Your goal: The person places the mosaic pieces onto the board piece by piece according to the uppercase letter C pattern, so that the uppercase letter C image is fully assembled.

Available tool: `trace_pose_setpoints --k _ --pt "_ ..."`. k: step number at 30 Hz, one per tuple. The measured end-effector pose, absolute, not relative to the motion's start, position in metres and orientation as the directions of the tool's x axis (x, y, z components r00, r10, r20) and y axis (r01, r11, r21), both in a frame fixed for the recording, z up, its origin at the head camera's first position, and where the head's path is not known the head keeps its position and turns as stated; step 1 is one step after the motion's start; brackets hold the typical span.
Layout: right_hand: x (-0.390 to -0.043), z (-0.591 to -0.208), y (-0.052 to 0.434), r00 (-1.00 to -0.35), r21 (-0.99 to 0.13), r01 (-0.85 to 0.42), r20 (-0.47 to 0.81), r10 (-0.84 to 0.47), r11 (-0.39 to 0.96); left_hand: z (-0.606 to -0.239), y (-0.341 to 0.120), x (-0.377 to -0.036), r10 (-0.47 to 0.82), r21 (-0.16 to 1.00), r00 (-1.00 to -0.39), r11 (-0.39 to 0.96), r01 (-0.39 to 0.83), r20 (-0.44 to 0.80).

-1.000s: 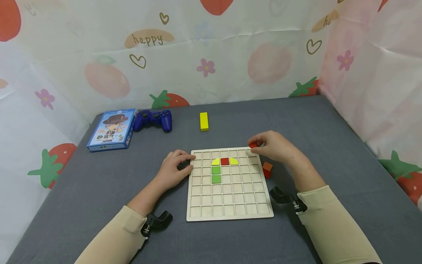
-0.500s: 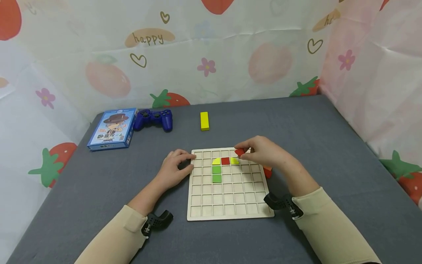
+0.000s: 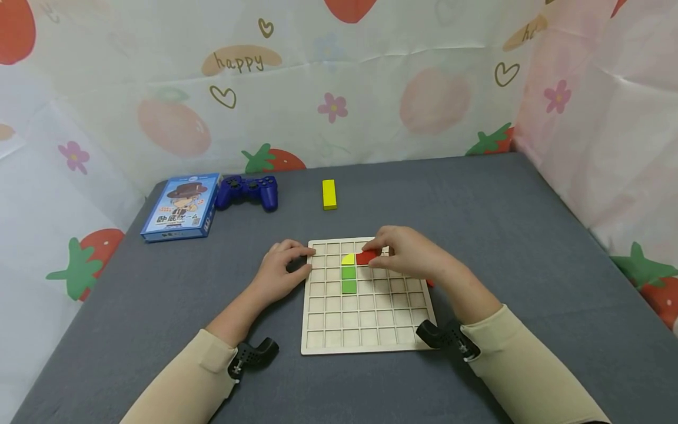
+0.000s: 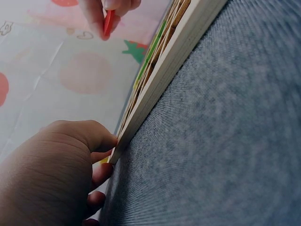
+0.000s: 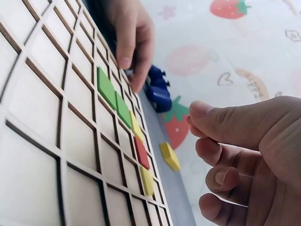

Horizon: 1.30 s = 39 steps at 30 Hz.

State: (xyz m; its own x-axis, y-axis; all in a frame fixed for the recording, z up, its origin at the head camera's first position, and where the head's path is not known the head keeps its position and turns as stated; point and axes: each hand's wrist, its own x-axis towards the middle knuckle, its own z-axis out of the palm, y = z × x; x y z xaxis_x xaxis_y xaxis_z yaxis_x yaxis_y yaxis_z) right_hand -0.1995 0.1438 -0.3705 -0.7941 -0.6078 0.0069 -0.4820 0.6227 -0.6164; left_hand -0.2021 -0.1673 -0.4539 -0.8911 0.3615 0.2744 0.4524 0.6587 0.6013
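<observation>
A pale wooden grid board (image 3: 369,347) lies on the table. Two green tiles (image 3: 349,287), two yellow tiles with a curved side (image 5: 147,181) and a red tile (image 5: 141,153) sit in its cells. My right hand (image 3: 410,252) pinches another red tile (image 4: 109,22) between thumb and fingertips, over the upper rows near the set red tile. From the right wrist view the held tile is mostly hidden behind the fingers. At the board's upper left, my left hand (image 3: 279,270) touches the edge with thumb and forefinger.
A yellow block (image 3: 329,195) lies beyond the board. Farther left are a blue game controller (image 3: 246,192) and a blue card box (image 3: 182,208). A red block (image 3: 430,283) barely shows beside the board's right edge, behind my right forearm.
My right hand has carried the red tile leftward from the board's upper right corner to the red and yellow tiles. The left hand stays at the edge.
</observation>
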Motion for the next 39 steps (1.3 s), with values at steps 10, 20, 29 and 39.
trace_pose_setpoints --k 10,20,29,39 --pt "-0.191 -0.379 0.123 -0.752 -0.615 -0.508 -0.024 -0.659 0.603 -0.454 -0.168 -0.202 0.360 0.605 -0.897 0.664 0.440 0.258" --pt "-0.187 -0.390 0.113 -0.688 -0.600 -0.565 -0.038 -0.725 0.567 -0.453 -0.167 -0.202 0.361 0.605 -0.895 0.661 0.443 0.261" --pt "-0.184 -0.396 0.108 -0.725 -0.594 -0.484 -0.140 -0.675 0.643 -0.451 -0.167 -0.201 0.358 0.602 -0.896 0.666 0.441 0.261" --pt "-0.183 -0.398 0.109 -0.733 -0.602 -0.463 -0.153 -0.663 0.651 -0.451 -0.167 -0.201 0.360 0.598 -0.896 0.668 0.443 0.261"
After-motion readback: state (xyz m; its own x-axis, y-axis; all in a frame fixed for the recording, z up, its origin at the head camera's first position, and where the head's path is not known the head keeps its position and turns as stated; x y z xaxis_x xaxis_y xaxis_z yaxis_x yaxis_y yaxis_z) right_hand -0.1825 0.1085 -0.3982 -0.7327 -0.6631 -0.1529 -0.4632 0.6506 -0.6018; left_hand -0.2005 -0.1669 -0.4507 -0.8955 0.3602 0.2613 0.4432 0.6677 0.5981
